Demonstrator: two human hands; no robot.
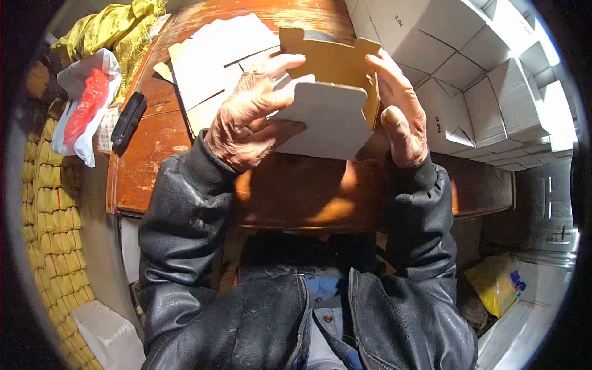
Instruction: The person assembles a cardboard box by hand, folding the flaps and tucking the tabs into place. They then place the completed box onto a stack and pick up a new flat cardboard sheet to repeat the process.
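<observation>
A small cardboard box (327, 120), white outside and brown inside, is held up over the wooden table with its near side facing me and its top uncovered. My left hand (253, 114) grips the box's left side, fingers bent around the edge and over the white panel. Against the right side rest the fingers of my right hand (402, 111), with the thumb bent in front of that edge. Flat white cardboard pieces (216, 55) lie in a loose stack on the table beyond my left hand. The box's underside is hidden.
White boxes (475, 37) are stacked along the right and back of the wooden table (154, 179). At left lie a black elongated item (128, 122), a plastic bag with red contents (89, 108) and yellow sacking (111, 31). Yellow bundles (55, 228) line the left wall.
</observation>
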